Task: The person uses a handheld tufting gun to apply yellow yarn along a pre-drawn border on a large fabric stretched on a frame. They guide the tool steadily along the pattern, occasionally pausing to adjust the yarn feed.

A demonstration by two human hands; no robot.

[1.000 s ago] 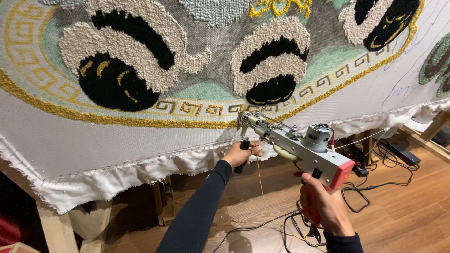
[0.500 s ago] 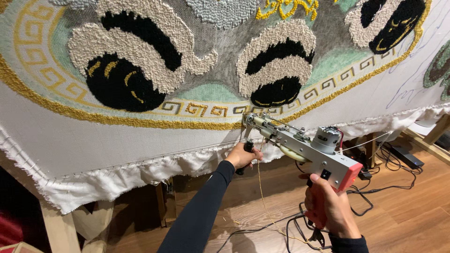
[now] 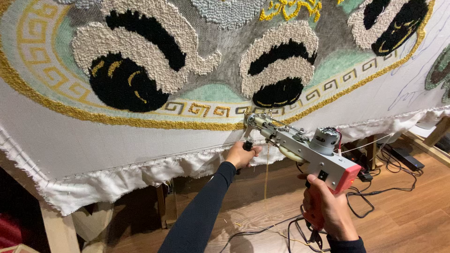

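The right hand (image 3: 330, 211) is wrapped fully around the red pistol handle of a tufting gun (image 3: 300, 145), fingers closed tight on it, while the left hand (image 3: 241, 153) is closed around the gun's dark front handle just under the needle end. From the right-hand grip the gun's grey metal body runs up and to the left, carrying a small round motor (image 3: 324, 138) on top, and its needle tip meets the stretched backing cloth (image 3: 117, 145) right at the gold yarn border (image 3: 140, 122) just above the left hand. Above that contact point sit a band of gold key-pattern motifs (image 3: 201, 110) on pale green, and higher still the thick cream and black tufted swirls (image 3: 276, 70). Directly beside the left hand, the frayed white edge of the cloth (image 3: 140, 173) hangs in loose folds, crowding the space under the front handle. A thin strand of yellow yarn (image 3: 266, 178) drops between the two hands towards the floor. Below and to the right of the right hand, black cables (image 3: 370, 197) loop over the wooden floor (image 3: 412, 225), and a dark power strip (image 3: 407, 158) lies further right. Wooden frame legs (image 3: 56, 225) stand well off to the left of both hands.
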